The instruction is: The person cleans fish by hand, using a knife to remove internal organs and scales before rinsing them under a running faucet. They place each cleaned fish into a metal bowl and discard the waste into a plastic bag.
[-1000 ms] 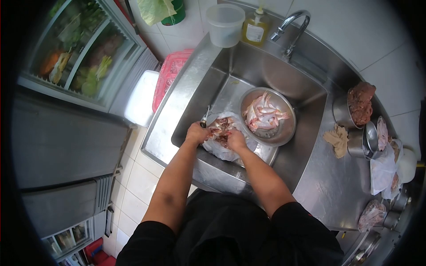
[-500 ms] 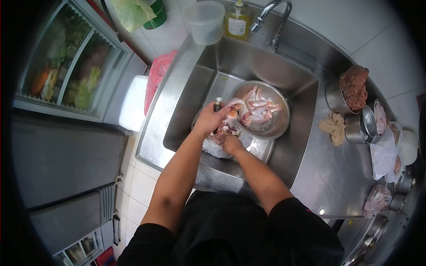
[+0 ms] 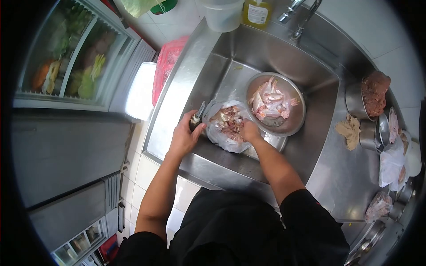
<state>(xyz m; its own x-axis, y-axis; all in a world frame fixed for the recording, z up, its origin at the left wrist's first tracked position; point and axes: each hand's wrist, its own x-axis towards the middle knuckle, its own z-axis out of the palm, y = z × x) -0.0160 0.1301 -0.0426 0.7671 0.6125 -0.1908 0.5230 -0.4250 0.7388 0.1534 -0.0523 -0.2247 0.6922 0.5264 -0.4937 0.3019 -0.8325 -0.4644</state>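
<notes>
In the sink, a white plastic bag (image 3: 234,145) lies spread open around dark red and pale scraps of raw meat (image 3: 230,122). My right hand (image 3: 249,131) reaches into the bag's right side, fingers curled in at the scraps and their tips hidden. At the bag's left, over the sink's near left edge, my left hand (image 3: 186,133) grips a short tool (image 3: 197,116) with a dark handle and a grey metal end. Just right of the bag sits a steel bowl (image 3: 300,119) of pale pink, skinned raw meat pieces (image 3: 271,101) with thin limbs.
The steel sink (image 3: 321,119) has a tap (image 3: 298,32) behind it. A clear plastic tub (image 3: 222,15) and a yellow soap bottle (image 3: 257,14) stand at the back. Right, the counter holds minced meat (image 3: 375,95) in a pot and a beige cloth-like lump (image 3: 348,131).
My left hand has moved left, away from the bowl and bag, with the tool still in it. The bag's contents now show more fully. The whole view has shifted.
</notes>
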